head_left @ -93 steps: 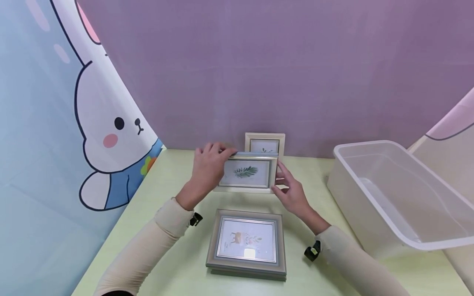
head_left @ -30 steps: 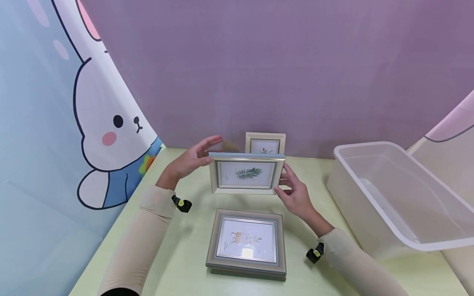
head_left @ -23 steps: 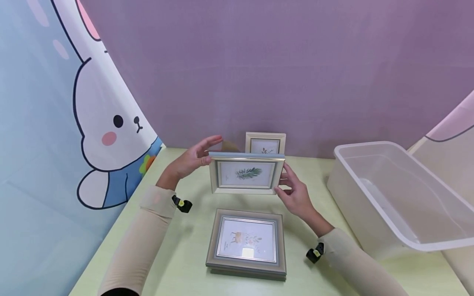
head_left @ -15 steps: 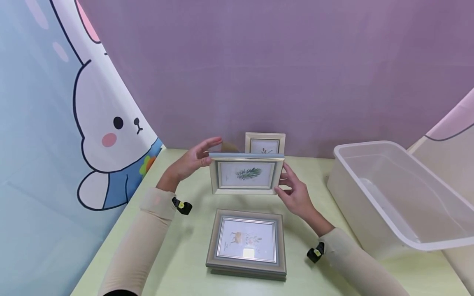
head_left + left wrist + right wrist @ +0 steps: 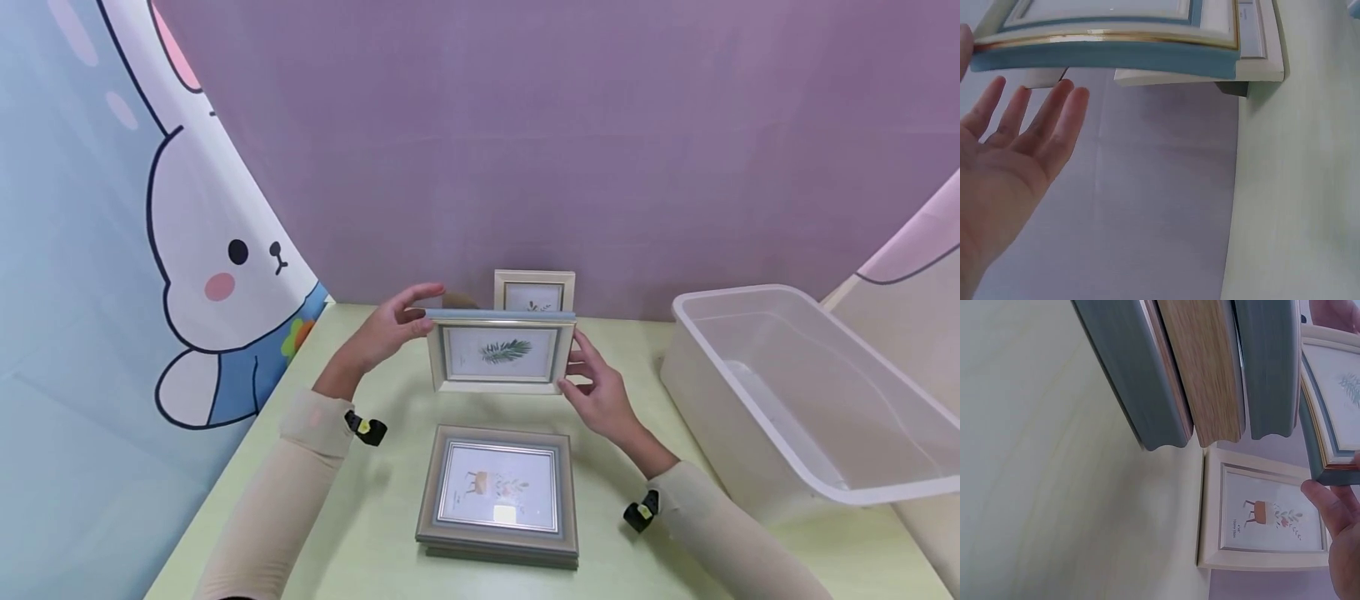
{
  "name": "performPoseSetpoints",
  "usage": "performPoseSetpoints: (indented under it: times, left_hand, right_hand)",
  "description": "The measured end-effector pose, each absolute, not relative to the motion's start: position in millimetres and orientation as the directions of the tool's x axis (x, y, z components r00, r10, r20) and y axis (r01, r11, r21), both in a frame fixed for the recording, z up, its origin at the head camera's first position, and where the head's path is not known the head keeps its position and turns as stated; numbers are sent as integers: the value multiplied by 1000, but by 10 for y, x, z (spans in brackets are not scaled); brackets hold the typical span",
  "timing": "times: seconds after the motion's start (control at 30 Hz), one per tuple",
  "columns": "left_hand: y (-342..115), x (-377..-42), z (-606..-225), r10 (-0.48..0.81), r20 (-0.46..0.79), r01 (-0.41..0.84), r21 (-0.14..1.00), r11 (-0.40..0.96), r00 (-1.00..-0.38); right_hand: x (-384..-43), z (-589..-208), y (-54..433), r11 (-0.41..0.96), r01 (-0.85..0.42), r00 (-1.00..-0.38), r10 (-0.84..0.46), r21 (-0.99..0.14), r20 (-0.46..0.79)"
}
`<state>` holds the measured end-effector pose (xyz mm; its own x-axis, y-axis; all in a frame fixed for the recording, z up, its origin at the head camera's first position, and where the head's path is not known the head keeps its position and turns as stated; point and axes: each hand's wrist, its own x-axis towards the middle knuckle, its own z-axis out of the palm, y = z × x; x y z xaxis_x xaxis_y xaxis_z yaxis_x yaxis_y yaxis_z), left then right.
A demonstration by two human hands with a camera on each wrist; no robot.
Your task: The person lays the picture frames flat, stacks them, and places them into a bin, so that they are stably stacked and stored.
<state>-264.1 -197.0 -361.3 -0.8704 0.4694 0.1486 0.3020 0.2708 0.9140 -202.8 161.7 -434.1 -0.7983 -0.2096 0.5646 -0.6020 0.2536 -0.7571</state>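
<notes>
A small picture frame with a green leaf print [image 5: 504, 353] is held upright above the pale green table. My right hand [image 5: 600, 398] pinches its right side between thumb and fingers. Beside its top left corner is my left hand [image 5: 378, 337], thumb at the corner and fingers extended behind. In the left wrist view, the left hand's fingertips [image 5: 1066, 87] reach a thin pale flap [image 5: 1044, 78] behind the frame. Behind stands a cream picture frame [image 5: 534, 292] with a plant print, also visible in the right wrist view as a cream frame [image 5: 1213, 557].
A stack of larger grey-brown picture frames [image 5: 498, 546] lies at the near middle of the table [image 5: 360, 533]. To the right stands a white plastic bin [image 5: 738, 433]. A purple backdrop [image 5: 600, 167] rises at the table's back edge.
My left hand has moved left from the frame's top edge to its corner, its fingers spreading, and a brownish flap now shows behind. My right hand keeps its grip, shifting slightly right.
</notes>
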Motion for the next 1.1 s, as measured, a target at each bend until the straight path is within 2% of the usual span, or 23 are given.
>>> performPoseSetpoints:
  times: [0.23, 0.67, 0.9, 1.1]
  left_hand:
    - [-1924, -2592, -3614, 357, 151, 262, 922, 285, -922]
    - [-1817, -2536, -3547, 263, 181, 275, 882, 383, -948]
    - [-1756, -2455, -3484, 255, 195, 285, 876, 388, -947]
    - [-1755, -2419, -3502, 238, 166, 250, 888, 386, -957]
  right_hand:
    - [-2026, -4329, 1612, 269, -598, -801, -217, -755, 558]
    - [-2007, -4332, 1637, 264, -570, -821, -224, -778, 525]
    - [-2129, -4547, 1738, 263, -490, -868, -233, -831, 438]
    - [-2082, -4531, 1791, 221, -454, -870, -321, -863, 376]
